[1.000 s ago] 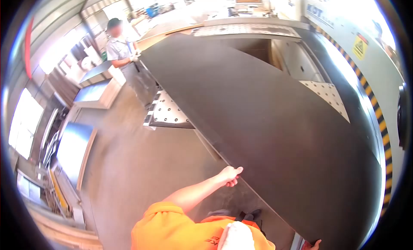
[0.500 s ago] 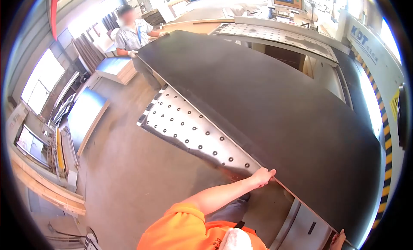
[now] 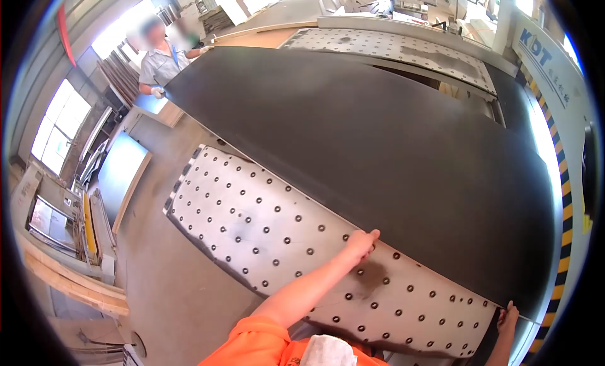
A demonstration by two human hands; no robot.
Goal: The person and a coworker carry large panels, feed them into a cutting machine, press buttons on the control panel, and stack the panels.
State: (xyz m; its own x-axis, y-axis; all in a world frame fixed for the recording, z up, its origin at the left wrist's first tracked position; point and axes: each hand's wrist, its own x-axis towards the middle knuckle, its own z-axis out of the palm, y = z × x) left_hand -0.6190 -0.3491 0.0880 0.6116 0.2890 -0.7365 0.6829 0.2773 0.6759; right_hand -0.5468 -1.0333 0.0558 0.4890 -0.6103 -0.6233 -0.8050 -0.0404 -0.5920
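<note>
A large dark panel (image 3: 353, 133) stretches across most of the view. My left hand (image 3: 362, 245) grips its near edge around the middle, thumb on top and fingers underneath. Farther right, my right hand (image 3: 508, 317) is closed on the same edge close to the panel's right corner. Below the near edge shows a pale table wing (image 3: 252, 208) dotted with round black studs. At the far left end, a co-worker (image 3: 165, 63) in a grey shirt and light gloves holds the panel's other end.
Behind the panel runs another studded table section (image 3: 391, 49). The machine's housing marked KDT (image 3: 535, 57) stands at right, with a yellow-black striped edge (image 3: 559, 177). At left are a stacked light-topped board pile (image 3: 126, 174) and wooden planks (image 3: 75, 281).
The panel has shifted left and away from me, exposing more of the studded wing along its near edge. Both hands stay on the edge; the co-worker has moved left.
</note>
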